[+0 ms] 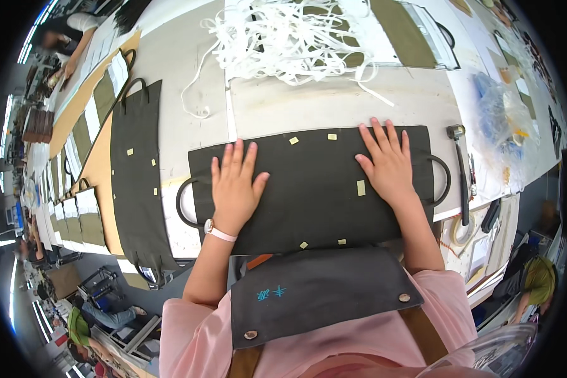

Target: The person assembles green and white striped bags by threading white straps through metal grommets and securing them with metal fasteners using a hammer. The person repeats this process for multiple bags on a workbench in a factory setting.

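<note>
"Where is the dark panel (315,189)?"

"It is laid flat on the counter (277,104), with the left hand (235,187) and the right hand (389,162) spread wide upon it; nothing is pinched."

"How much has been done?"

"Loop handles (448,183) appear to be fitted at both ends, and yellow patches (361,188) are dotted over it; what is left cannot be told."

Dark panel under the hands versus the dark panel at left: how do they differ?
The front panel lies crosswise; the left panel runs away from the person. The left hand and right hand rest on the front panel; neither touches the left panel. Both are dark, with pale patches and loop handles.
</note>
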